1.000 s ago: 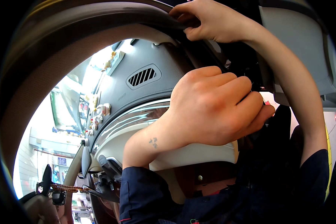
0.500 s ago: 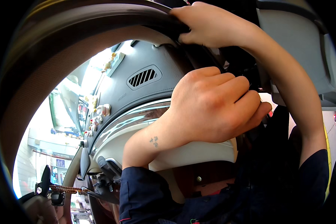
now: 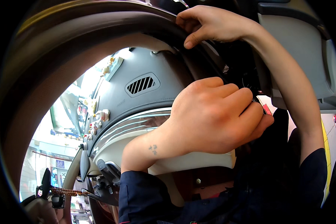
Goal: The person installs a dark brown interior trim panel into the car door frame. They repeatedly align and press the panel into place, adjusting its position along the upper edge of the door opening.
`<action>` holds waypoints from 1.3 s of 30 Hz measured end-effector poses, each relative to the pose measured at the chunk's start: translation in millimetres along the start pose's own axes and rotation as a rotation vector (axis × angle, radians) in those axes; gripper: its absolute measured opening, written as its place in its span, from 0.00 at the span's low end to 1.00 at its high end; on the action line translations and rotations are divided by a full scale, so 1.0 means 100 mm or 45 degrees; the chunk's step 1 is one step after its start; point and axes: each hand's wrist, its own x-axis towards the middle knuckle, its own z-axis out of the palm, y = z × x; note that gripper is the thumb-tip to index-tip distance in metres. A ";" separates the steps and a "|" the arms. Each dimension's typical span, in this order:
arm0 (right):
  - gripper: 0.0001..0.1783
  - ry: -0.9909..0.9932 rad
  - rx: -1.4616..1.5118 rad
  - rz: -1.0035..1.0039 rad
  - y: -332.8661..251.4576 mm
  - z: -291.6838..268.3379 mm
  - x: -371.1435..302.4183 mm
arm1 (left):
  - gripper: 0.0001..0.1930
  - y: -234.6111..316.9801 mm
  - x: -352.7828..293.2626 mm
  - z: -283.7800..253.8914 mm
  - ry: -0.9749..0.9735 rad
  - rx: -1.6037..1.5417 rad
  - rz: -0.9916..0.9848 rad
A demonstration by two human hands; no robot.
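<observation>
Inside a vehicle, my left hand (image 3: 216, 117) hangs in the middle of the view, back up and fingers curled. Its palm is hidden, so I cannot make out what it holds. Farther off, my right hand (image 3: 211, 26) bends over the end of a dark curved trim band (image 3: 138, 24). Its fingers are half curled and the thumb stands apart, with a gap between and nothing seen in it. The fingertips lie at or very near the band's edge; contact is unclear. Past my left hand lies a grey dashboard (image 3: 115, 99) with a striped air vent (image 3: 142, 85).
Small figurines (image 3: 102, 115) stand along the dashboard's left edge. A bead string (image 3: 69, 192) hangs by a mirror at lower left. A cream curved panel (image 3: 198, 160) lies under my left wrist. A grey panel (image 3: 291, 41) is at upper right.
My right hand has loosened from the dark trim band; its thumb now shows apart from the fingers. My left hand stays curled and sits slightly lower in the picture, as does the dashboard.
</observation>
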 end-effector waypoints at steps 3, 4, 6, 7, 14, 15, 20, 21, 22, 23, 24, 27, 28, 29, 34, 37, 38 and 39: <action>0.32 0.024 -0.115 0.015 -0.11 0.00 0.04 | 0.18 -0.02 0.03 0.01 -0.040 0.018 -0.002; 0.33 0.025 -0.148 0.019 -0.13 0.01 0.04 | 0.18 -0.01 0.05 0.02 -0.043 0.006 -0.002; 0.34 0.053 -0.228 0.022 -0.15 0.01 0.06 | 0.18 0.00 0.11 0.05 -0.047 -0.016 0.000; 0.35 0.091 -0.269 0.022 -0.13 0.00 0.06 | 0.18 0.00 0.13 0.05 -0.085 -0.026 0.005; 0.23 -0.113 -0.275 0.041 -0.31 -0.15 0.12 | 0.17 0.07 0.20 0.02 -0.250 -0.044 -0.039; 0.20 -0.121 -0.223 -0.031 -0.39 -0.06 0.17 | 0.16 0.07 0.12 -0.02 -0.237 -0.040 -0.083; 0.17 0.161 -0.333 -0.086 -0.39 0.11 0.02 | 0.14 0.08 0.24 -0.08 -0.351 -0.121 -0.085; 0.16 0.224 -0.306 -0.083 -0.33 0.20 -0.03 | 0.14 0.06 0.26 -0.07 -0.355 -0.109 -0.086; 0.15 0.286 -0.294 -0.070 -0.35 0.20 -0.08 | 0.14 0.05 0.26 -0.07 -0.346 -0.105 -0.079; 0.13 0.255 -0.267 -0.105 -0.33 0.11 -0.06 | 0.15 0.04 0.24 -0.06 -0.337 -0.102 -0.072; 0.08 0.171 -0.362 -0.070 -0.34 0.07 -0.08 | 0.14 0.04 0.22 -0.05 -0.332 -0.115 -0.065; 0.04 0.062 -0.595 -0.082 -0.55 -0.06 -0.10 | 0.14 -0.04 0.11 -0.16 -0.342 -0.146 -0.004; 0.03 0.112 -0.600 -0.152 -0.56 0.00 -0.07 | 0.14 -0.04 0.07 -0.19 -0.334 -0.151 0.006; 0.04 0.162 -0.600 -0.223 -0.55 0.09 -0.02 | 0.14 -0.03 0.03 -0.23 -0.327 -0.154 0.013; 0.12 -0.095 -0.511 -0.233 -0.66 -0.21 0.23 | 0.16 0.02 0.14 -0.07 -0.264 -0.207 0.005; 0.17 -0.140 -0.416 -0.127 -0.63 -0.19 0.26 | 0.17 0.07 0.17 0.02 -0.164 -0.200 -0.039; 0.17 -0.124 -0.408 -0.150 -0.67 -0.17 0.25 | 0.17 0.07 0.15 0.03 -0.140 -0.195 -0.055; 0.16 -0.137 -0.477 -0.170 -0.72 -0.18 0.22 | 0.17 0.07 0.15 0.02 -0.153 -0.180 -0.049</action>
